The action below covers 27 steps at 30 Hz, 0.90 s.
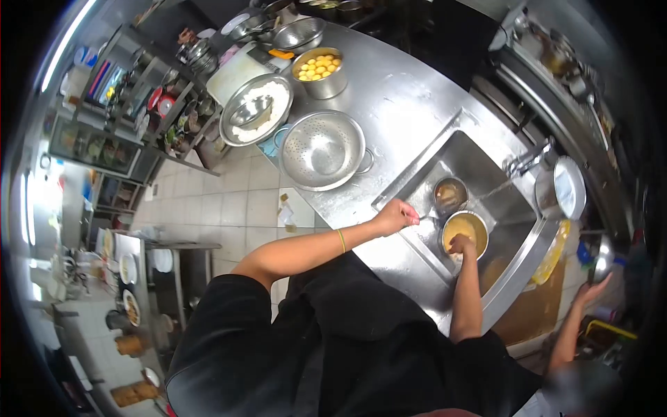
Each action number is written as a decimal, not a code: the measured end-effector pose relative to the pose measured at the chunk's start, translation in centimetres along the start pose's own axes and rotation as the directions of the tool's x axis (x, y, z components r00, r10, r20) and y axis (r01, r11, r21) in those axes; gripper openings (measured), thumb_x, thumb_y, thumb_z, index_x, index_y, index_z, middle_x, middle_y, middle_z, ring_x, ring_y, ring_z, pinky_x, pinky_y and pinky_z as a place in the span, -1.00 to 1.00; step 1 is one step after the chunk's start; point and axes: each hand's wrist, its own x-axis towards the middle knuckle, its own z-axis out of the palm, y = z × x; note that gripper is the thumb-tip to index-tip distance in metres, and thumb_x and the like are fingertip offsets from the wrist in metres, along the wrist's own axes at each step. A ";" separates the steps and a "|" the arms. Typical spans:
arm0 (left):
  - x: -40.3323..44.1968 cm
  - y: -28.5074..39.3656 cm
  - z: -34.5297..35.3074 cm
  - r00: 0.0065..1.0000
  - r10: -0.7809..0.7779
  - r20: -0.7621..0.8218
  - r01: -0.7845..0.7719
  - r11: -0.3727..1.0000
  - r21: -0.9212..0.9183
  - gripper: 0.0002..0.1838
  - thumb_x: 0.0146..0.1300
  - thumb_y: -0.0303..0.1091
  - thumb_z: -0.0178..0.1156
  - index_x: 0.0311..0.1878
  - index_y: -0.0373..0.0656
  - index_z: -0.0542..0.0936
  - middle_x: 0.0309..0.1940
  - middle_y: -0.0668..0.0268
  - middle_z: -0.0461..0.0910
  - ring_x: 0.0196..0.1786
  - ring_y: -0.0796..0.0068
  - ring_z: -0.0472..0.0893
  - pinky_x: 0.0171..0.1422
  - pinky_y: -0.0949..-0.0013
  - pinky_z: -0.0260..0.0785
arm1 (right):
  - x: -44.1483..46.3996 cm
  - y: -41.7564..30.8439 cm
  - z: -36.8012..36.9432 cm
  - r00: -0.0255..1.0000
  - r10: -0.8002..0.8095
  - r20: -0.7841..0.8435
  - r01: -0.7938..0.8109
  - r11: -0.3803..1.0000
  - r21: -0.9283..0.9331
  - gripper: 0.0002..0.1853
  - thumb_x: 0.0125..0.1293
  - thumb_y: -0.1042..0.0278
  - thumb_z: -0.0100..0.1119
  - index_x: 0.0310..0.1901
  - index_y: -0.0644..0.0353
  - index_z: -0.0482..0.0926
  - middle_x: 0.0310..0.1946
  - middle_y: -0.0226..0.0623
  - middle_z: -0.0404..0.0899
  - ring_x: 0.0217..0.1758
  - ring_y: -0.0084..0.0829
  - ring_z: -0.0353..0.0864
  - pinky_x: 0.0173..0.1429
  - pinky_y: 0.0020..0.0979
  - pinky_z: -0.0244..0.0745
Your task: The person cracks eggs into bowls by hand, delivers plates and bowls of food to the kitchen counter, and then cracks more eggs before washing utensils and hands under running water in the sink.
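Note:
My left hand (397, 217), with a thin band at its wrist, is closed around a thin metal handle (427, 217) at the sink's near-left edge. The handle seems to join a metal pot (485, 249) in the sink, though the join is hard to see. My right hand (460, 244) reaches into that pot, its fingertips hidden in pale yellowish contents (460, 226). Beside the pot, on its far side, stands a smaller round metal container (450, 194) with cloudy liquid. Water runs from the faucet (528, 158) into the sink (511, 177).
Left on the steel counter (396, 90) sit a colander (323, 149), a bowl with white food (256, 111) and a pot of yellow round pieces (321, 73). A metal pot (559, 189) stands right of the sink. Another person's hand (590, 290) holds a metal vessel (603, 260).

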 end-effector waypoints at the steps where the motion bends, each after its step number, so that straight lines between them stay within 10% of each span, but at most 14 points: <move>1: -1.0 0.8 -0.2 1.000 -0.004 0.000 0.004 1.000 -0.021 -0.91 0.11 -0.51 0.31 -0.33 -0.33 0.65 -0.41 0.35 0.59 -0.32 0.60 0.53 -0.20 0.48 0.37 | -1.9 -2.6 0.4 0.999 0.025 0.048 -0.020 0.994 -0.107 -0.60 0.24 0.30 0.11 0.13 0.09 0.48 0.15 -0.15 0.45 0.23 -0.18 0.40 0.28 -0.30 0.27; 3: -2.1 1.0 -1.1 0.985 0.173 -0.001 -0.173 0.984 0.039 -0.93 0.13 -0.52 0.29 -0.35 -0.32 0.64 -0.43 0.36 0.58 -0.36 0.63 0.50 -0.25 0.50 0.35 | -4.1 -6.7 0.9 0.995 0.057 0.080 -0.043 0.986 -0.164 -0.54 0.23 0.30 0.13 0.20 0.08 0.46 0.22 -0.14 0.42 0.30 -0.15 0.36 0.33 -0.28 0.22; 5: -3.9 0.5 -1.7 0.973 0.229 0.005 -0.229 0.973 0.029 -0.93 0.14 -0.51 0.28 -0.36 -0.32 0.63 -0.45 0.36 0.57 -0.38 0.65 0.49 -0.28 0.51 0.35 | -5.6 -6.8 1.7 0.988 0.016 0.152 -0.111 0.757 0.644 -0.49 0.23 0.25 0.17 0.23 0.09 0.41 0.35 -0.11 0.23 0.40 -0.11 0.20 0.39 -0.26 0.13; 6: -4.5 0.6 -2.1 0.974 0.224 -0.011 -0.224 0.974 -0.036 -0.93 0.15 -0.52 0.27 -0.37 -0.33 0.62 -0.48 0.35 0.56 -0.41 0.67 0.48 -0.32 0.52 0.34 | -6.3 -6.8 2.0 0.990 0.022 0.140 -0.106 0.770 0.629 -0.49 0.23 0.25 0.17 0.23 0.09 0.41 0.35 -0.11 0.23 0.40 -0.11 0.20 0.39 -0.26 0.13; 7: -5.3 1.0 -3.1 0.975 0.221 -0.035 -0.224 0.970 -0.096 -0.93 0.16 -0.52 0.25 -0.37 -0.35 0.60 -0.51 0.34 0.55 -0.44 0.69 0.48 -0.36 0.52 0.32 | -6.7 -6.5 2.5 0.979 -0.109 -0.171 0.073 0.976 -0.203 -0.53 0.21 0.26 0.20 0.16 0.14 0.46 0.34 -0.08 0.23 0.42 -0.13 0.15 0.40 -0.23 0.10; 8: -6.6 1.8 -4.4 0.952 0.303 -0.051 -0.307 0.946 -0.101 -0.92 0.17 -0.54 0.23 -0.38 -0.36 0.58 -0.58 0.31 0.53 -0.52 0.68 0.46 -0.45 0.51 0.29 | -7.1 -8.9 4.0 0.872 -0.428 -0.238 -0.025 0.446 -0.895 -0.57 0.18 0.27 0.24 0.09 0.18 0.50 0.33 -0.04 0.22 0.43 -0.14 0.10 0.41 -0.20 0.08; 10: -9.5 2.5 -8.2 0.944 0.327 -0.046 -0.328 0.944 -0.029 -0.91 0.17 -0.54 0.22 -0.40 -0.38 0.56 -0.60 0.30 0.52 -0.55 0.65 0.45 -0.49 0.49 0.28 | -9.9 -14.7 7.1 0.867 -0.427 -0.259 0.257 0.826 -0.502 -0.61 0.21 0.35 0.20 0.07 0.24 0.50 0.18 -0.10 0.42 0.28 -0.16 0.35 0.32 -0.24 0.21; 14: -14.5 -0.1 -14.6 0.922 0.339 -0.189 -0.365 0.923 -0.124 -0.91 0.18 -0.58 0.18 -0.43 -0.38 0.55 -0.64 0.31 0.49 -0.59 0.65 0.44 -0.52 0.49 0.27 | -16.7 -25.7 23.4 0.915 -0.390 -0.100 0.393 0.919 0.014 -0.63 0.23 0.44 0.17 0.09 0.30 0.47 -0.04 -0.22 0.59 0.05 -0.37 0.51 0.17 -0.36 0.36; 21: -19.3 0.5 -23.0 0.846 0.528 -0.075 -0.532 0.846 -0.048 -0.83 0.11 -0.64 0.17 -0.19 -0.33 0.55 -0.44 0.27 0.51 -0.51 0.58 0.48 -0.47 0.47 0.35 | -18.5 -34.1 36.3 0.948 -0.246 -0.201 0.225 0.967 -0.122 -0.75 0.40 0.34 -0.01 -0.03 0.31 0.50 -0.51 -0.52 0.50 -0.56 -0.67 0.36 -0.47 -0.57 0.27; 22: -19.9 1.0 -23.9 0.830 0.553 -0.080 -0.558 0.828 -0.063 -0.62 0.08 -0.63 0.19 0.03 -0.26 0.49 -0.33 0.27 0.50 -0.41 0.59 0.49 -0.38 0.45 0.37 | -18.5 -34.3 34.8 0.910 -0.352 -0.217 0.242 0.880 -0.409 -0.72 0.41 0.35 -0.10 0.02 0.27 0.50 -0.54 -0.51 0.49 -0.55 -0.65 0.37 -0.45 -0.56 0.27; 25: -19.6 -0.2 -27.0 0.870 0.491 0.038 -0.483 0.866 -0.130 -0.52 0.07 -0.60 0.22 0.12 -0.22 0.43 -0.30 0.28 0.50 -0.40 0.50 0.49 -0.28 0.40 0.39 | -15.3 -30.7 27.6 0.575 -0.617 -0.538 0.350 0.779 -0.520 -0.59 0.22 0.71 -0.13 0.07 0.20 0.51 -0.51 -0.47 0.50 -0.54 -0.74 0.28 -0.49 -0.63 0.18; 27: -18.6 -5.1 -29.1 0.880 0.441 0.176 -0.422 0.896 -0.136 -0.51 0.08 -0.54 0.24 0.13 -0.23 0.43 -0.32 0.27 0.52 -0.41 0.45 0.52 -0.26 0.36 0.41 | -14.7 -30.5 21.1 0.679 -0.431 -0.594 -0.379 0.487 -0.787 -0.73 0.27 0.50 -0.03 -0.02 0.28 0.54 -0.40 0.00 0.63 -0.33 -0.10 0.65 -0.26 -0.26 0.48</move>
